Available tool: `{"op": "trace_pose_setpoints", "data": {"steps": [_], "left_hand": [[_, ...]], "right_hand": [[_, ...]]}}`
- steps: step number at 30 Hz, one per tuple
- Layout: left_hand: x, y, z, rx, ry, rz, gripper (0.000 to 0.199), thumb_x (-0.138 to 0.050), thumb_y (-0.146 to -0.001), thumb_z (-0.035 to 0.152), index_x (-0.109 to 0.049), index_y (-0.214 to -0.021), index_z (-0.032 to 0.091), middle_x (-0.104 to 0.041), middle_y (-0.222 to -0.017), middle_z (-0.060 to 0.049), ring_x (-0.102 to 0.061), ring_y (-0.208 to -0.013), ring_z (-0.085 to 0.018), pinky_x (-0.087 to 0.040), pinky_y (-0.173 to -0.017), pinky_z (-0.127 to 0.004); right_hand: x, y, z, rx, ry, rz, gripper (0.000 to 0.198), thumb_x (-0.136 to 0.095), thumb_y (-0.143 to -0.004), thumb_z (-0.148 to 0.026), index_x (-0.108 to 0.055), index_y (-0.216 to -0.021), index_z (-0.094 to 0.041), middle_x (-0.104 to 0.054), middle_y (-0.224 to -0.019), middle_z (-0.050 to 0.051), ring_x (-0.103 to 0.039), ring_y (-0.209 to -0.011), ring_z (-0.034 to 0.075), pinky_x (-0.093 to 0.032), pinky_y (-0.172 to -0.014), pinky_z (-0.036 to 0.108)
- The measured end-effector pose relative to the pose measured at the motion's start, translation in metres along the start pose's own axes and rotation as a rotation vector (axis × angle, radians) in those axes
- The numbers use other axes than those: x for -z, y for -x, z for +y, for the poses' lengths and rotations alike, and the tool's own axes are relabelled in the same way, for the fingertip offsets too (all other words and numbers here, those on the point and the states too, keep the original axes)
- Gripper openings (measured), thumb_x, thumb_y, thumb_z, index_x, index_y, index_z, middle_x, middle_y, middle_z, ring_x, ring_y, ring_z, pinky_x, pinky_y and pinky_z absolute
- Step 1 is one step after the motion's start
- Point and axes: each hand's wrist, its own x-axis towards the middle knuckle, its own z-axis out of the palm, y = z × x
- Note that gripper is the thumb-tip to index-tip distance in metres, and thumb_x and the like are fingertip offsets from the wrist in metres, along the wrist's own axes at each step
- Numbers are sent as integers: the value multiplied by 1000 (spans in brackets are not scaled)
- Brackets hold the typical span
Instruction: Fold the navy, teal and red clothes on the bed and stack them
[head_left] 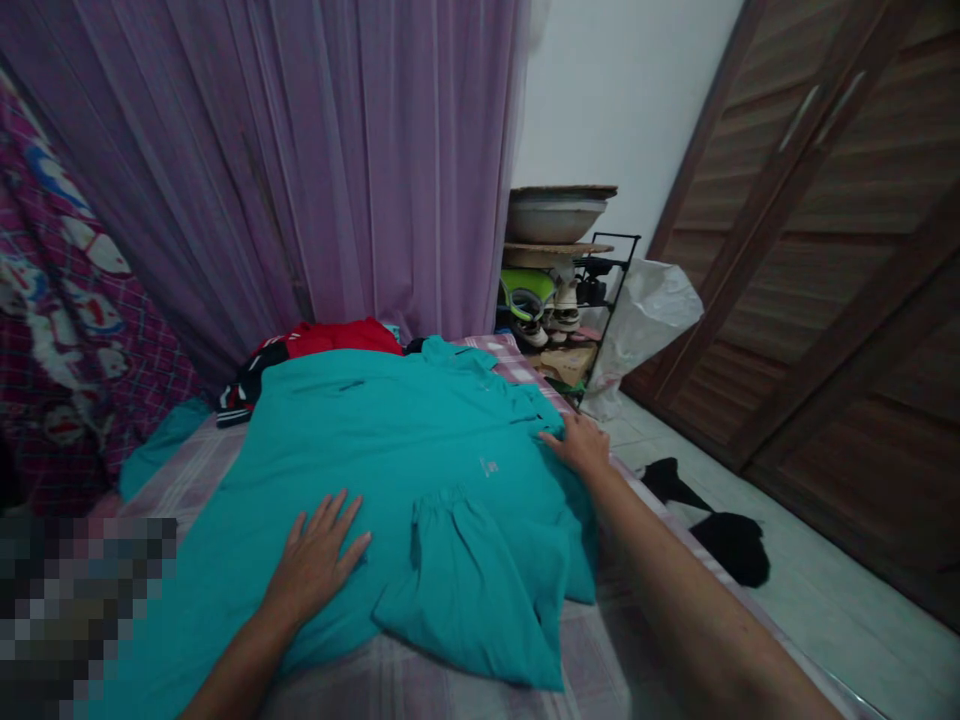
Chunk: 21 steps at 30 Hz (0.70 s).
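A teal shirt (450, 440) with a small pale chest logo lies spread on the bed, its collar end toward the right. One sleeve (472, 590), gathered at its cuff, is folded back over the body on the near side. My left hand (319, 555) rests flat on the fabric, fingers spread and holding nothing. At the right edge near the collar, my right hand (581, 445) has its thumb on top of the cloth and its fingers curled at the edge. Its fingertips are partly hidden.
Red clothing (345, 337) and a dark striped garment (251, 385) lie beyond the shirt. A shoe rack (619, 290) and a white sack (645, 310) stand past the bed's right side. Black cloth (731, 545) lies on the floor before the wooden wardrobe (817, 250). Purple curtains (420, 170) hang behind.
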Motion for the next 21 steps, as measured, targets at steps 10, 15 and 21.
{"op": "trace_pose_setpoints", "data": {"steps": [10,15,21], "left_hand": [[9,10,13,-8,19,53,61,-34,-95,60,-40,-149,32,-40,-156,-5,-35,-144,-27,-24,-118,-51],[14,12,16,-4,62,0,61,-32,-96,60,-39,-149,32,-42,-155,-5,-36,-144,-26,-24,-118,-50],[19,12,18,34,137,-41,60,-28,-98,58,-39,-150,31,-40,-156,-5,-33,-145,-24,-22,-119,-50]], "right_hand": [[-26,-33,36,-98,-31,-128,51,-42,-91,-55,-68,-118,-20,-73,-108,16,-67,-98,31,-47,-71,36],[-28,-38,40,-62,42,-117,45,-49,-87,-36,-65,-126,-22,-71,-115,18,-67,-99,36,-49,-79,49],[-10,-24,-4,306,-3,218,50,-42,-89,-23,-57,-137,-19,-59,-134,19,-58,-117,36,-44,-95,56]]}}
